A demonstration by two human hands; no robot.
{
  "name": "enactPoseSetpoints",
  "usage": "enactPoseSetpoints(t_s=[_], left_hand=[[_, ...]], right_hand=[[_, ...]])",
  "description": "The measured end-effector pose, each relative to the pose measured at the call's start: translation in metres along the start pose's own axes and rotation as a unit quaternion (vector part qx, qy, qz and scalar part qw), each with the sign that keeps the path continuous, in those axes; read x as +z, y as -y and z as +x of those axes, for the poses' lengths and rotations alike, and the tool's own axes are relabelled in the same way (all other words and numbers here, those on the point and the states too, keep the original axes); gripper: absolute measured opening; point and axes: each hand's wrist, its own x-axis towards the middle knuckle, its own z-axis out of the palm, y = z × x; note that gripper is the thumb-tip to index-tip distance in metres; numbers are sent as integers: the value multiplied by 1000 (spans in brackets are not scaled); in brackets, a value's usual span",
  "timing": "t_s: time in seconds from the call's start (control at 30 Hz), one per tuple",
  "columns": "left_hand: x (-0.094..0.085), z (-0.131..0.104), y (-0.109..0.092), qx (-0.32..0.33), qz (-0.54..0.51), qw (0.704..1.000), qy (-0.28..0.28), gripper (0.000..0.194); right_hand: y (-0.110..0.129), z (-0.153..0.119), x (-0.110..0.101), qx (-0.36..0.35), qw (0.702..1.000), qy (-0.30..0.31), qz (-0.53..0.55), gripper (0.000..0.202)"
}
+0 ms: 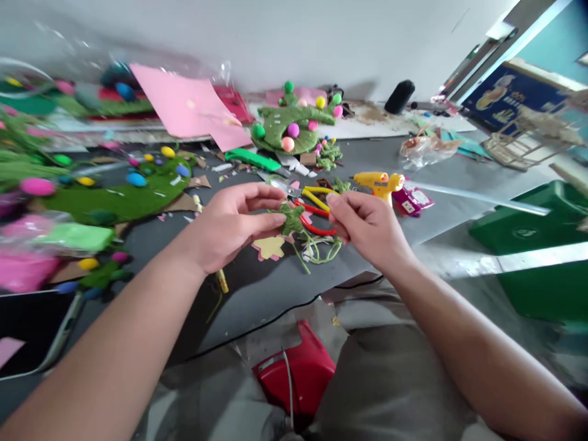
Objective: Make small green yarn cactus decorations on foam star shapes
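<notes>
My left hand (pixel 241 217) is closed, thumb and fingertips at the edge of a small green yarn-wrapped piece (pixel 293 218) with pointed lobes. Just to its right, my right hand (pixel 362 223) is closed in a pinch; whatever sits between its fingertips is hidden or too small to name. Under and between the hands lie a yellow handle (pixel 316 199) and red handles (pixel 316 229) of hand tools. Closer to me are a yellow paper flower cutout (pixel 269 247) on pink paper and a loose loop of green yarn (pixel 328 254).
A yellow glue gun (pixel 379 182) lies beside a purple packet (pixel 413 199) on the right. Beyond my hands are a green utility knife (pixel 252 159), pink paper (pixel 184 101) and a green yarn shape with colored balls (pixel 289 125). A dark tablet-like device (pixel 34 331) is at left.
</notes>
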Motion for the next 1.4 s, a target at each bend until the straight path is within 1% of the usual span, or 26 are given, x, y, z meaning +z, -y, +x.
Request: enactPoseSetpoints(t_s=[0.07,0.1,0.17,0.2,0.23,0.27,0.37,0.5,0.6,0.67,0.7,0.73,0.77,0.83,0.9,0.97,1.03,1.13,1.2,1.27,1.3,1.4], left_hand=[[-1,-6,-9,-8,-18,1000,-5,34],[0,-10,-13,-17,-18,1000,0,35],[1,-22,-20,-8,-24,1000,-7,34],[2,-29,-22,-3,-26,1000,-8,33],[3,-37,-23,5,-29,999,-13,32],[4,-45,-23,12,-30,999,-22,31],[10,-68,-19,19,-30,998,-49,28],[14,-94,-9,21,-29,996,-81,27],[9,-109,-5,31,-33,992,-117,23],[2,-116,-4,56,-8,985,-160,21],[-2,-118,-4,78,37,977,-193,19],[-6,-120,-4,91,86,969,-211,18],[-9,-120,-4,100,133,962,-217,20],[-12,-119,-2,107,207,952,-201,28],[-12,-116,2,117,244,945,-184,35],[-11,-113,6,131,246,944,-179,38],[-9,-110,11,137,222,951,-166,38],[-11,-106,16,140,177,963,-147,29],[-14,-105,20,152,145,966,-152,22],[-18,-104,24,168,123,965,-156,19],[-21,-105,26,176,116,965,-157,21],[-26,-108,37,194,107,962,-158,39]], right_hand=[[4,3,-2,-49,998,37,-11,25],[6,5,-3,-78,994,66,-23,33],[11,6,-2,-144,979,124,-69,63],[13,6,0,-171,971,144,-87,70],[14,5,3,-191,965,153,-96,70],[16,3,6,-204,962,158,-94,66],[18,-6,14,-205,963,168,-52,52],[23,-21,19,-214,959,184,-34,46],[29,-26,18,-220,958,181,-33,44],[31,-24,18,-220,959,174,-31,43],[31,-21,19,-218,961,170,-30,42],[31,-19,20,-214,962,167,-31,42],[31,-17,20,-209,963,166,-33,42],[30,-12,21,-202,965,165,-42,42],[32,-9,22,-196,965,166,-54,42],[38,-8,23,-190,964,172,-68,42],[45,-6,24,-176,965,180,-78,41],[54,-3,29,-148,968,190,-66,42],[55,-1,36,-139,973,177,-54,44],[51,1,45,-136,976,161,-50,46],[47,1,50,-134,978,154,-48,46],[32,-2,64,-129,981,141,-25,46]])
